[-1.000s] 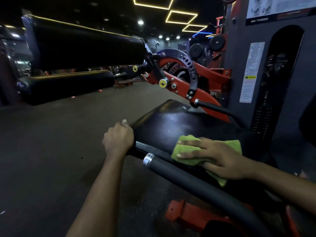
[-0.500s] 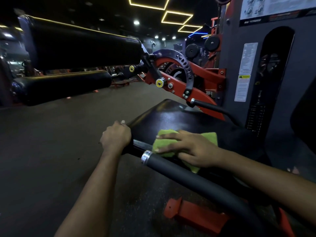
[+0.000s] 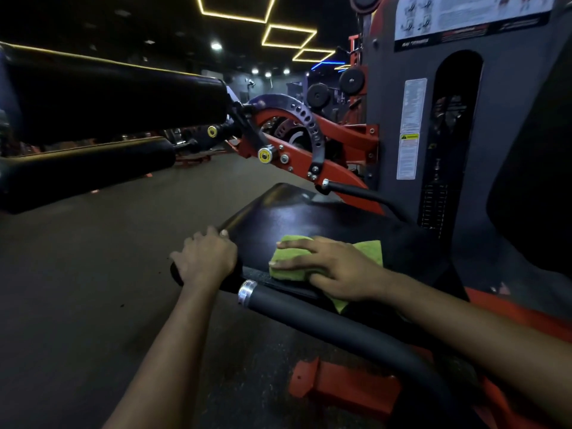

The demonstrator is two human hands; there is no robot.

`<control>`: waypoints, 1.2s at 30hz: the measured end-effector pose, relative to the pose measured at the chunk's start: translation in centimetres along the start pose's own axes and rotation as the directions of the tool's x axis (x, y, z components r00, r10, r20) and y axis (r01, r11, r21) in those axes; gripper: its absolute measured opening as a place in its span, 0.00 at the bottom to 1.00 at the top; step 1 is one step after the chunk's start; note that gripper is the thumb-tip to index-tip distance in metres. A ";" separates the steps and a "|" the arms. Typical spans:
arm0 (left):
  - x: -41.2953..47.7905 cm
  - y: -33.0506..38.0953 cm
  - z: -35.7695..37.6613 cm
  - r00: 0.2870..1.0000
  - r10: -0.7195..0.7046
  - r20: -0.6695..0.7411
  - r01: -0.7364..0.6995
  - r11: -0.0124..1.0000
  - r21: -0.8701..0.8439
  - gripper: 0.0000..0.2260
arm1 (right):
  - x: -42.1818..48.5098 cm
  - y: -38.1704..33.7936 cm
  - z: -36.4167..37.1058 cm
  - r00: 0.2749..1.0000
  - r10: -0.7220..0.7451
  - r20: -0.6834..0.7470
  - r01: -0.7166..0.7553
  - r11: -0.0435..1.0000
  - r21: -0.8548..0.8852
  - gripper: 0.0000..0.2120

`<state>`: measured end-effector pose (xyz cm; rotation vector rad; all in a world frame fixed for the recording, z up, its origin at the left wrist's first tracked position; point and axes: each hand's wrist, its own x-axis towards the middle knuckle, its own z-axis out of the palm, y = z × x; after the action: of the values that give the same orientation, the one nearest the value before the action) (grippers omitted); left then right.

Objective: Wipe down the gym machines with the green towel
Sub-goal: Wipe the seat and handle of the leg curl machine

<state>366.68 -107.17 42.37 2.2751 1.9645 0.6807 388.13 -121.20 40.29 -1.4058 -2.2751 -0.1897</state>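
Mid-wipe on the black seat pad (image 3: 294, 212): our right hand (image 3: 337, 270), fingers (image 3: 297, 243) spread, presses the green towel (image 3: 368, 252) flat by the pad's near edge, our left hand (image 3: 205, 258) grips the pad's left corner, and next we should probably sweep toward its far end.

towel (image 3: 328, 261) on seat pad (image 3: 309, 218), handle bar (image 3: 325, 323) in front
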 end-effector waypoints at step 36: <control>3.2 3.0 1.5 0.984 0.140 -0.115 -0.147 0.987 -0.061 0.24 | 16.2 22.4 3.4 0.857 0.512 -0.054 -0.495 0.848 0.187 0.16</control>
<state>370.34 -104.33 42.88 2.4034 1.8010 0.8920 400.63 -96.38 41.84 -1.7970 -1.7154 0.0969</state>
